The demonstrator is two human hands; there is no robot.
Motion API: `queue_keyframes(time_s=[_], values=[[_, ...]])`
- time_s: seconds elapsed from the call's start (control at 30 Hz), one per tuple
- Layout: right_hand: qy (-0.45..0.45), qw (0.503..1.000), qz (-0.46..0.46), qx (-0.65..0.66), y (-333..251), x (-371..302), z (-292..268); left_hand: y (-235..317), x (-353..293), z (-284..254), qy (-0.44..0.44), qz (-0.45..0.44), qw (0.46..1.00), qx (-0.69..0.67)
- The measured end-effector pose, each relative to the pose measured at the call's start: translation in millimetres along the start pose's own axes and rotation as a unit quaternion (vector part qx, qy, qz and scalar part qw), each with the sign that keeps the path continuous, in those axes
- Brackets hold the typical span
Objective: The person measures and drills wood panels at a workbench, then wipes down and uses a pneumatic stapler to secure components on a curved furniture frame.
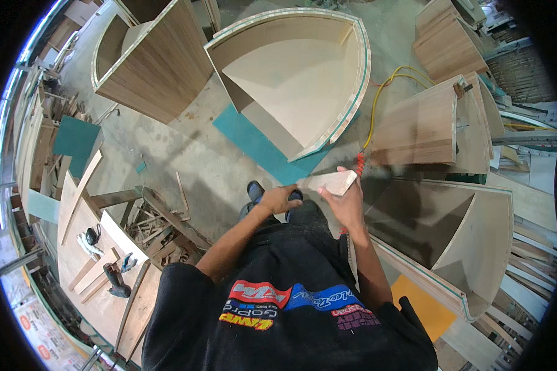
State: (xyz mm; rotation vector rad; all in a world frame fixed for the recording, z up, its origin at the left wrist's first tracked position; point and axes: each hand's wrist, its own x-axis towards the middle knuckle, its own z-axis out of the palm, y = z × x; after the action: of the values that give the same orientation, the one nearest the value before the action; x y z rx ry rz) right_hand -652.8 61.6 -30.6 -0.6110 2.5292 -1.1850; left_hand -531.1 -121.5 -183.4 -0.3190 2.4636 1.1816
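We find the right hand (348,207) raised just beyond the black printed shirt (291,290), its fingers closed on a pale, tapering, flat-faced piece of wood (337,183). The piece lies crosswise between both hands, its broader end at the right. The left hand (278,200) is by the narrower end, fingers partly curled — we cannot tell whether they touch it.

A red coiled hose (360,163) runs just beside the right hand and meets a yellow hose (372,117) above it. Beyond the hands, we record an open, quarter-round wooden box with a pale interior (278,74); a flat teal sheet (254,143) lies under it on the grey concrete floor (185,145). At the right stands a brown wood-grained cabinet (411,133). At the left, a pale wooden surface (96,318) carries a black tool (116,283) and loose wooden strips (93,272).
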Motion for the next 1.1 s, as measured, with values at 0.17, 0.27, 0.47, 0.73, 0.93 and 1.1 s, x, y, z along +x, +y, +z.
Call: queue_keyframes(time_s=[0.17, 0.27, 0.47, 0.73, 0.93, 1.1], values=[[0.038, 0.999, -0.021, -0.018, 74.4, 49.9, 42.7, -102.1, -32.1, 5.4, -0.090, -0.189, 0.977, 0.043], [0.025, 0.997, 0.034, 0.058, 90.3, 81.3, 70.8, -149.5, -78.9, 15.1, -0.082, -0.322, 0.941, 0.072], [-0.053, 0.986, 0.039, -0.152, 111.4, 109.2, 92.5, -148.8, -138.6, 44.5, 0.092, -0.470, 0.876, -0.061], [-0.161, 0.968, 0.053, -0.187, 134.0, 134.4, 98.2, -93.4, -101.0, 156.6, 0.130, -0.447, 0.878, -0.115], [-0.127, 0.985, 0.063, -0.100, 147.9, 132.8, 108.7, -74.9, -97.5, 155.2, 0.147, -0.452, 0.865, -0.161], [-0.133, 0.988, 0.045, -0.069, 149.9, 133.2, 107.1, -57.8, -72.7, 132.1, 0.170, -0.432, 0.876, -0.135]])
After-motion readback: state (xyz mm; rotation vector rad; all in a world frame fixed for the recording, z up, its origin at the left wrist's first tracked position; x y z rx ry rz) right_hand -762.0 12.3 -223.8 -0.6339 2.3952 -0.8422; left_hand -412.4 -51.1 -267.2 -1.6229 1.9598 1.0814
